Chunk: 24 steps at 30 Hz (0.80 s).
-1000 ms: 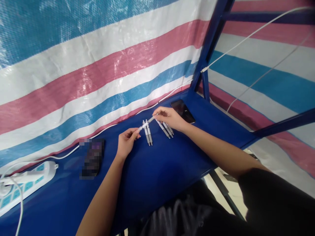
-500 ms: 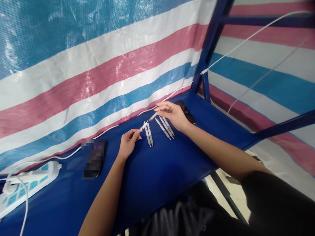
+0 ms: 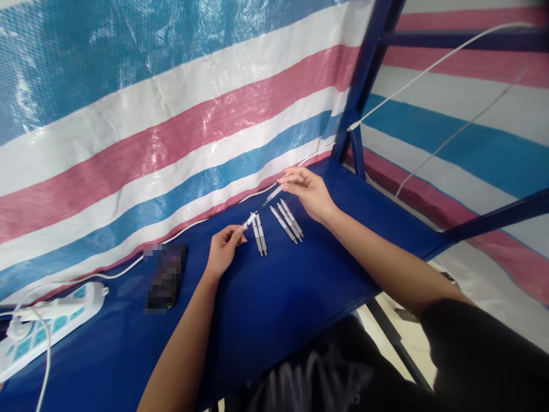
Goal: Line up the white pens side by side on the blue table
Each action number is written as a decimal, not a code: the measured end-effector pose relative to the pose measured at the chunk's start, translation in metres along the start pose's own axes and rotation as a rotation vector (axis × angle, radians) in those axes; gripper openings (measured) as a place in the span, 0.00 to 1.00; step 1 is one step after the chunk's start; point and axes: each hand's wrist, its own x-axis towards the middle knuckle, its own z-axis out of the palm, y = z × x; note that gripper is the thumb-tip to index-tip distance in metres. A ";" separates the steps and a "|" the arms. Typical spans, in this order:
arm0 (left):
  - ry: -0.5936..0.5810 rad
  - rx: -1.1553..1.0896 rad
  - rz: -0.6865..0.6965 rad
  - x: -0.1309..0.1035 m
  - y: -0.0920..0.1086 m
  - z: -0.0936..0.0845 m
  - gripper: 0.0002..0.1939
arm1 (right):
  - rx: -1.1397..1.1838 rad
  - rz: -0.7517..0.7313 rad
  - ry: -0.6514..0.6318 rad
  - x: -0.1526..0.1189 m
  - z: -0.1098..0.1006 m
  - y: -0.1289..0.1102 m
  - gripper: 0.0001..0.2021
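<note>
My left hand (image 3: 225, 246) is closed on a white pen barrel (image 3: 250, 220), which points up and to the right. My right hand (image 3: 306, 191) pinches a light pen part (image 3: 275, 193) higher up. A thin dark refill (image 3: 261, 206) spans the gap between the two parts. Two white and grey pens (image 3: 259, 237) lie on the blue table just right of my left hand. Below my right hand, three similar pens (image 3: 288, 222) lie side by side, tips toward me.
A dark phone (image 3: 165, 277), partly pixelated, lies left on the blue table (image 3: 291, 297). A white power strip (image 3: 55, 320) with cables is at the far left. Striped sheeting (image 3: 180, 126) hangs behind; a blue metal frame (image 3: 358, 86) stands at the right.
My right hand has moved up and right with its pen part, widening the gap and baring more of the thin refill. My left hand is almost unmoved. The dark object behind my right hand is now hidden.
</note>
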 end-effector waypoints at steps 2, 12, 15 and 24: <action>0.000 -0.002 -0.001 0.000 0.000 0.000 0.27 | 0.005 0.010 -0.001 0.001 -0.001 0.001 0.25; -0.035 0.023 0.003 -0.001 0.000 0.001 0.29 | -0.001 0.093 -0.154 -0.016 0.015 0.012 0.20; -0.043 0.030 0.003 -0.001 0.001 0.001 0.29 | -0.012 0.086 -0.173 -0.018 0.018 0.013 0.19; -0.055 0.039 0.019 -0.002 0.002 0.001 0.28 | -0.036 0.082 -0.186 -0.020 0.020 0.015 0.19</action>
